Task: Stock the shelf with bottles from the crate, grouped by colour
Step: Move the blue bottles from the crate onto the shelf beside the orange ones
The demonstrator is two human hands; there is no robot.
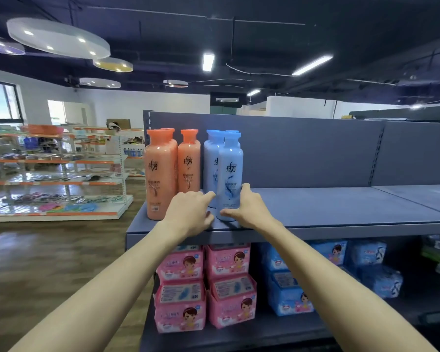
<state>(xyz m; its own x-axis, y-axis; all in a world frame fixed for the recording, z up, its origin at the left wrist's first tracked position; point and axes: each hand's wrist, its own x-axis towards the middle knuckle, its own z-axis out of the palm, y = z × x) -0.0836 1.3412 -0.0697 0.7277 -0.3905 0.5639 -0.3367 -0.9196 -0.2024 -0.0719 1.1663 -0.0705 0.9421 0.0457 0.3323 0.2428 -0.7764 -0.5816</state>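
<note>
A grey metal shelf in a shop aisle is shown partly stocked, its top deck serving as the landmark here. At the deck's left end 2 colour groups are stood upright: orange bottles at the very end, blue bottles just to their right, with the rest of the deck running on bare to the right. Below the deck, pink packs and blue packs are stacked. The crate is not seen.

The front blue bottle, near the deck's front edge, is flanked at its base by both hands. The right hand is spread around its lower right side, forefinger laid against the label and thumb reaching under the front. The left hand is held loosely extended, fingertips at the bottle's lower left; firm contact cannot be confirmed.

The bottle is judged rigid, smooth plastic, fairly heavy if full, and tall enough to topple. A hold low on the body, or around the waist, is judged safest; the glossy wall may slip.
</note>
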